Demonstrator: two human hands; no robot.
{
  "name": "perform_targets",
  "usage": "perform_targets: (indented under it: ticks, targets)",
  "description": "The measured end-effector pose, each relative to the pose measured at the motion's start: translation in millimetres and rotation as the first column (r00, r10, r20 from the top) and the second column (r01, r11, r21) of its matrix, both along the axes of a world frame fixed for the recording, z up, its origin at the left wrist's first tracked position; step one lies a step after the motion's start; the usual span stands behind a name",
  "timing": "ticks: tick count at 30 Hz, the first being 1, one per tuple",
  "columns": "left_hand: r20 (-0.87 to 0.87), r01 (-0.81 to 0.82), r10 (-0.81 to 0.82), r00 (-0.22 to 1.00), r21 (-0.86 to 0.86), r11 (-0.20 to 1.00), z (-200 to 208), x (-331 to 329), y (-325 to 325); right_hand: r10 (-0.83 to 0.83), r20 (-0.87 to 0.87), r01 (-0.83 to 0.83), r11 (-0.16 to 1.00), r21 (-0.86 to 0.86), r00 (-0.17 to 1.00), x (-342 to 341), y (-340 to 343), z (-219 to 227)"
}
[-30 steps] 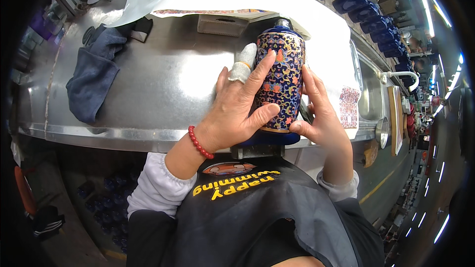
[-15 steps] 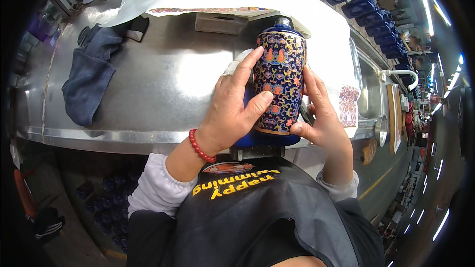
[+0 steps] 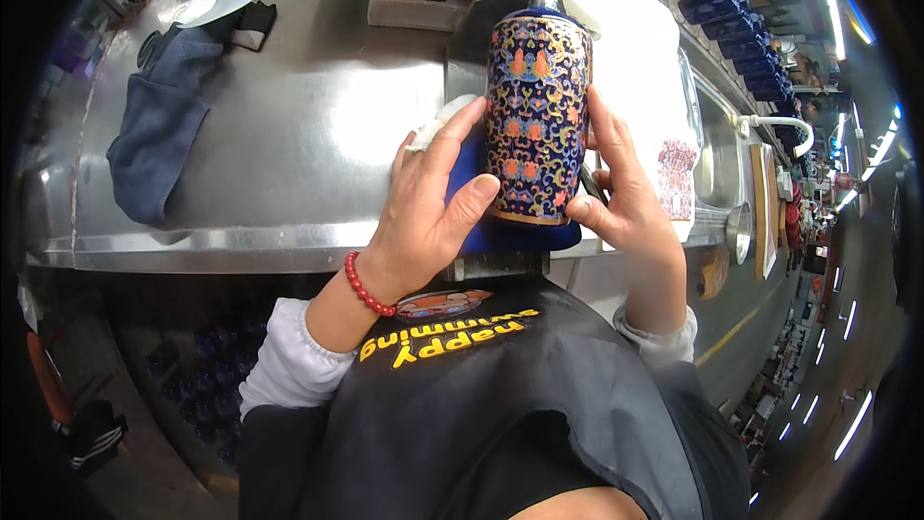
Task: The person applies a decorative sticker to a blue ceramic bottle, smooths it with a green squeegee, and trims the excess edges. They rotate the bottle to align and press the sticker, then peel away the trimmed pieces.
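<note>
A dark blue bottle (image 3: 539, 120) with a colourful floral pattern and a metallic-looking neck lies in front of me, its neck pointing away. My left hand (image 3: 423, 207) is beside it with fingers stretched and apart. Its thumb tip touches the lower left edge, and a white wrap covers one finger. Along the other side, my right hand (image 3: 630, 197) grips the bottle, thumb at the lower right corner and fingers against the side. Beneath the bottle shows a plain deep blue object (image 3: 464, 169), mostly hidden.
A grey-blue cloth (image 3: 159, 140) lies on the metal worktop (image 3: 318, 125) at left. White sheets (image 3: 630, 48) spread at the back and right, with a patterned paper piece (image 3: 677, 178). Further right are a sink (image 3: 717, 149) with a white tap (image 3: 775, 122) and several blue bottles (image 3: 717, 5).
My left hand has slid left and its fingers have come off the bottle's front face toward its edge. The view has shifted, so the bottle appears higher. The right hand stays at its side.
</note>
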State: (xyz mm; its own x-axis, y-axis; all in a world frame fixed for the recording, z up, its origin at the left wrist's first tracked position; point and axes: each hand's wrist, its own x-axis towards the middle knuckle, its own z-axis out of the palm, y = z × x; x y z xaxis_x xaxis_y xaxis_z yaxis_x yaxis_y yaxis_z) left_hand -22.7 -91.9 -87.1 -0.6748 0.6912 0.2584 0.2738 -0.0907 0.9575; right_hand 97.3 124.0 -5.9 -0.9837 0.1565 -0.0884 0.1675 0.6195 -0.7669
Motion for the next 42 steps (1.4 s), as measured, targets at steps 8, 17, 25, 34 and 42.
perform_targets:
  ticks: [8,17,25,34,42]
  targets:
    - [-0.086,-0.021,0.015,0.996,-0.068,0.997,0,5,3,0.009,-0.001,-0.009,1.0,0.013,1.0,0,-1,2]
    - [-0.223,-0.039,0.006,0.975,-0.146,0.988,8,6,5,0.004,-0.015,-0.005,1.0,-0.013,1.0,0,-1,3]
    - [-0.208,-0.017,-0.021,0.978,-0.178,0.984,15,2,2,0.034,-0.038,-0.035,0.999,-0.013,0.999,1,5,-1]
    - [-0.532,-0.089,-0.074,0.844,-0.274,0.958,28,6,11,-0.04,-0.094,0.04,0.999,0.001,0.995,-3,18,0]
    - [-0.365,0.062,-0.126,0.922,-0.183,0.981,33,-30,12,-0.043,-0.187,0.046,0.999,0.011,0.981,-19,24,-9]
